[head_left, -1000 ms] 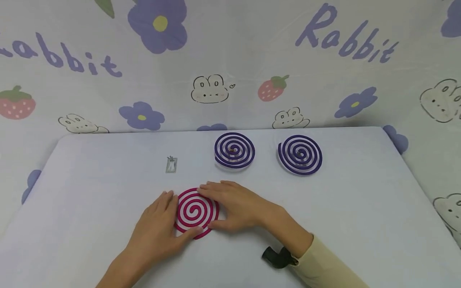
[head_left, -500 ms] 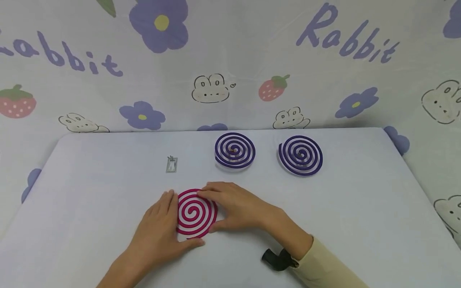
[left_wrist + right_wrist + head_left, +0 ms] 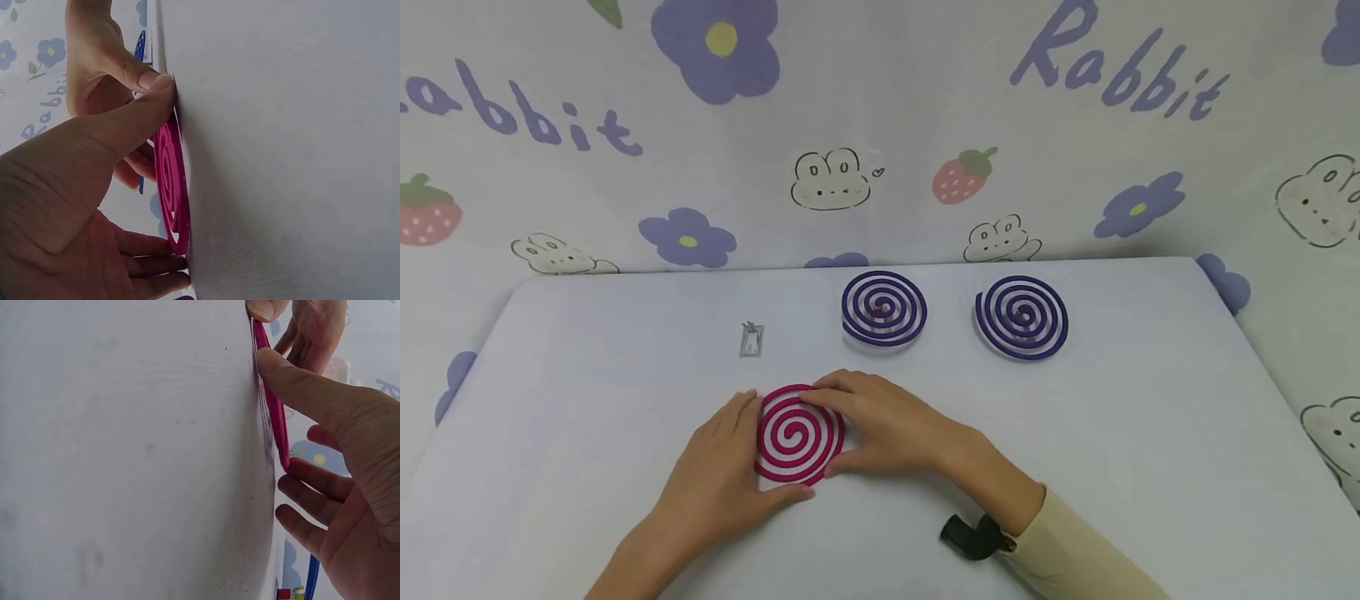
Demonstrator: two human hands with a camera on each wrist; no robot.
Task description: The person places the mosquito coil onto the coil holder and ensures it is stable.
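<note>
In the head view a pink mosquito coil [image 3: 794,433] lies low over the white table between both hands. My left hand [image 3: 718,467] holds it from the left, its fingers along the left edge and the thumb by the near edge. From the right, my right hand [image 3: 880,425] grips the rim, fingertips over the far edge and thumb at the near right. The left wrist view shows the coil [image 3: 170,184] edge-on beneath the left thumb. In the right wrist view its rim [image 3: 275,406] runs between right thumb and fingers, close to the tabletop.
Two purple mosquito coils [image 3: 884,308] [image 3: 1022,317] sit raised above the table at the back. A small metal coil stand [image 3: 751,340] lies left of them. A black device [image 3: 973,537] is strapped near the right wrist. A printed cloth [image 3: 880,100] hangs behind the table.
Between the hands the pink coil has turned slightly, its outer end shifting along the near edge. The left thumb has moved off the coil's top to its near side. The view has shifted a little.
</note>
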